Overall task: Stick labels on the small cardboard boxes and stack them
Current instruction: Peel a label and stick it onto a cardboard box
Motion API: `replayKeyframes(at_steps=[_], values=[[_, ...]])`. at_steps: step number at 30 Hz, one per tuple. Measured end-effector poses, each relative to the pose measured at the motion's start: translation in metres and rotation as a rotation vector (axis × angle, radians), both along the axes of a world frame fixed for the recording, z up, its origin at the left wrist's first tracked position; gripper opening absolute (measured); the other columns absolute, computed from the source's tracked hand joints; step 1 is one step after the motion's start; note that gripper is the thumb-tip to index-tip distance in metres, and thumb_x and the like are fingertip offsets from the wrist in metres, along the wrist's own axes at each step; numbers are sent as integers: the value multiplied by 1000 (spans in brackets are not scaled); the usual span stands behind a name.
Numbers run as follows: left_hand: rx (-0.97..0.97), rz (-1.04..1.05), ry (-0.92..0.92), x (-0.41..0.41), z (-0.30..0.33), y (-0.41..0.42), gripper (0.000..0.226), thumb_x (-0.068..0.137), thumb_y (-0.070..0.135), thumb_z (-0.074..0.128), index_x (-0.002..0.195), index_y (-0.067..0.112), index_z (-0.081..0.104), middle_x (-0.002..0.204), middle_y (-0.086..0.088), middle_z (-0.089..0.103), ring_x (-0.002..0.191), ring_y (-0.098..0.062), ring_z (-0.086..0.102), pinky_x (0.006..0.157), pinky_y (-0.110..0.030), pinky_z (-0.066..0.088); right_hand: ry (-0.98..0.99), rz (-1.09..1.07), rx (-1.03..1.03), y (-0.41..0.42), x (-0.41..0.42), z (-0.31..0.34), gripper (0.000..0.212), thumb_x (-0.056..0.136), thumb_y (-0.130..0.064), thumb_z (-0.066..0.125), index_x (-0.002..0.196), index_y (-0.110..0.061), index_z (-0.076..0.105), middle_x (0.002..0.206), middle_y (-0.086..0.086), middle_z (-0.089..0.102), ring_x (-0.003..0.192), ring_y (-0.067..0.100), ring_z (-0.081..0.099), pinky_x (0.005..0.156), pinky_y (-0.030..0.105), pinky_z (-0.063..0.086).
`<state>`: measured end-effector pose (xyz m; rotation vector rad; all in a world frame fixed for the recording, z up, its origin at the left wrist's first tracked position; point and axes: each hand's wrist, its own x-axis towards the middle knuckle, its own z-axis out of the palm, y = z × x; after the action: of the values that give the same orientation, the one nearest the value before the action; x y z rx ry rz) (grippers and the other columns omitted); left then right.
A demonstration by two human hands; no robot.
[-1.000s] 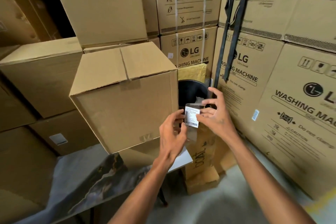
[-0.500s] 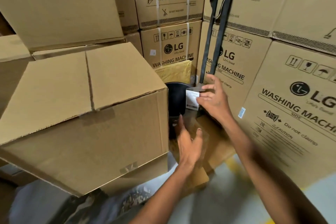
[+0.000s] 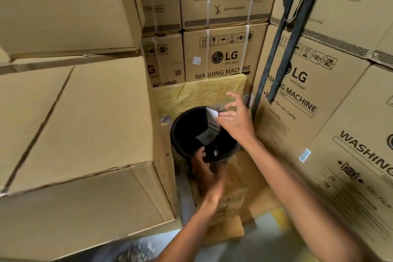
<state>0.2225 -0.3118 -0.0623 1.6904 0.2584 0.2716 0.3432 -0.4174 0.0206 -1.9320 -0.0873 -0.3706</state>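
Head view: my right hand (image 3: pixel 236 121) pinches the white label (image 3: pixel 212 117) between thumb and fingers (image 3: pixel 225 114), above the black bin (image 3: pixel 182 144). My left hand (image 3: pixel 205 173) is blurred, fingers curled over the bin's near rim; its grip I cannot tell.

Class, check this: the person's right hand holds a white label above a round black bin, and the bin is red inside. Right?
Not quite. The head view shows the bin black inside, not red. The right hand does hold the white label above it.
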Motion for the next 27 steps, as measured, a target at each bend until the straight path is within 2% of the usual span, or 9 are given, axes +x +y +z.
replayKeyframes(at_steps=[5,8,10,12,14,17,22,25,27], values=[[122,148,-67,14,-5,-4,53,77,22,68,121,42,44,117,9,46,100,5,50,77,-27,51,46,115,-159,-2,30,-31,96,77,3,84,152,-33,37,128,13,49,75,-4,70,63,11,53],[228,168,-96,18,-5,-4,50,76,20,66,121,33,49,117,16,41,105,-11,51,91,-43,49,125,171,-269,1,39,-35,108,83,10,73,147,-63,25,156,18,25,77,7,67,66,18,52],[339,174,-85,24,-7,-2,47,73,26,62,118,36,51,115,12,46,108,-20,53,96,-51,43,194,222,-160,6,42,-35,94,98,-1,59,130,-82,26,157,9,19,109,27,60,92,43,54],[402,154,-103,30,-9,1,41,76,31,58,116,38,54,116,9,52,111,-23,56,94,-53,44,266,254,-79,14,43,-34,66,108,-27,45,120,-90,26,164,3,12,144,34,35,113,59,36],[451,121,-134,35,-12,4,35,82,33,56,116,39,58,119,10,53,115,-21,56,94,-54,45,354,291,-101,13,46,-42,61,104,-40,55,134,-83,22,171,3,1,156,29,11,118,57,23],[472,124,-152,39,-16,7,31,85,33,54,115,34,61,119,9,55,117,-20,54,96,-55,45,407,347,-273,0,56,-62,96,90,-25,77,153,-60,15,170,10,11,156,30,14,118,54,27],[464,143,-141,45,-14,10,31,85,29,54,114,31,63,120,9,55,118,-19,56,99,-53,44,476,324,-207,-11,78,-87,113,50,-105,52,145,-45,48,155,1,43,140,31,44,113,61,37],[458,132,-137,46,-10,11,36,85,30,53,119,31,65,121,10,59,118,-18,57,99,-52,46,441,266,-246,-9,79,-85,94,62,-94,59,136,-36,58,145,0,53,119,27,55,104,54,43],[458,127,-122,46,-8,12,40,85,32,51,122,30,66,124,10,61,120,-17,57,100,-52,46,349,286,-390,-10,67,-71,67,81,-61,69,140,-35,51,139,4,55,114,29,57,99,48,46]])
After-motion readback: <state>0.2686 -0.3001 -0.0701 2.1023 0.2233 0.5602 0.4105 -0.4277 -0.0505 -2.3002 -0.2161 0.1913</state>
